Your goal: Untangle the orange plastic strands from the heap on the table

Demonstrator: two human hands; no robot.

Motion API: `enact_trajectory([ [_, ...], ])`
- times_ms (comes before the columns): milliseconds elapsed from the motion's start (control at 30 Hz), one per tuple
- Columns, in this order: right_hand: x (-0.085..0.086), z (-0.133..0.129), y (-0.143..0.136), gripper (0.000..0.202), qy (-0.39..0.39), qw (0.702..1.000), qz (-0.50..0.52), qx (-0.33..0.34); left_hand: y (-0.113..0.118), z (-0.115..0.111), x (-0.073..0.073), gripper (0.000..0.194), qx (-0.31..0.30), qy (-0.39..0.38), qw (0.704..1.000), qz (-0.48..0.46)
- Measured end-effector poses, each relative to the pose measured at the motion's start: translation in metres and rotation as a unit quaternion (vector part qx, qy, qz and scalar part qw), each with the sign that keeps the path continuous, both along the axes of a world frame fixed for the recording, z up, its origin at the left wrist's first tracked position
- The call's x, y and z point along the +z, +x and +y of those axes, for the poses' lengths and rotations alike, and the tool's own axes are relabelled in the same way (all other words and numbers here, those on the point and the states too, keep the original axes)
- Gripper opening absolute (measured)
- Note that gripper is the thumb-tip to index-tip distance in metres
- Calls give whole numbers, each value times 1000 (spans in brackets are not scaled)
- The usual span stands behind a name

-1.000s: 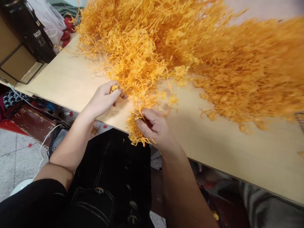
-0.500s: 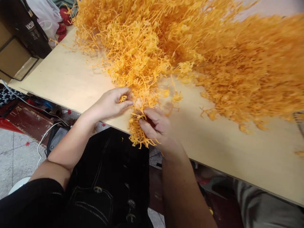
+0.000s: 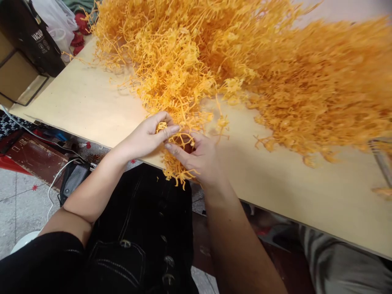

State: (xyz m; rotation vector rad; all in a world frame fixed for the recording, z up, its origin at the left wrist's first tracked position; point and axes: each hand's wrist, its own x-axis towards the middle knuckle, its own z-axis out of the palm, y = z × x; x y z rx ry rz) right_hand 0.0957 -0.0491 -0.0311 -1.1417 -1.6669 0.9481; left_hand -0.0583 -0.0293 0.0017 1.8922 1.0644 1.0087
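On pale wooden table (image 3: 92,106): both hands (image 3: 171,147) pinching orange strands (image 3: 179,167); tiled floor (image 3: 18,200) below.

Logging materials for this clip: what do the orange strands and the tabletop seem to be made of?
Orange strands: thin, matte, curly, branching stalks, probably dried plant or fungus, though plastic cannot be ruled out. Tabletop: pale, smooth board with faint grain and a thin edge, likely plywood. The left hand and right hand pinch a small bunch.
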Motion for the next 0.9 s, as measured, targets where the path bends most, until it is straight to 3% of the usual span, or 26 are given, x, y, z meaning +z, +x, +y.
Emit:
enact_trajectory([
  [167,-4,2,-3,20,28,999,13,8,-3,6,-5,24,6,28,1000,12],
  [400,8,1,3,36,48,996,-45,55,-1,17,-16,21,92,126,986,55],
  [467,10,-1,6,36,43,996,-40,61,-18,31,-21,21,157,148,975,48],
  [567,8,-5,11,35,8,998,-8,65,-62,49,-21,25,306,181,934,-11],
  [633,6,-6,13,32,-31,998,34,48,-84,49,-15,30,339,181,923,-26],
  [733,4,-5,10,30,-57,996,61,17,-77,29,6,31,199,140,970,3],
  [800,3,-3,7,29,-44,998,48,7,-46,11,26,36,108,123,986,40],
  [900,1,-2,4,25,-7,999,35,-8,13,-6,58,41,3,142,986,86],
])
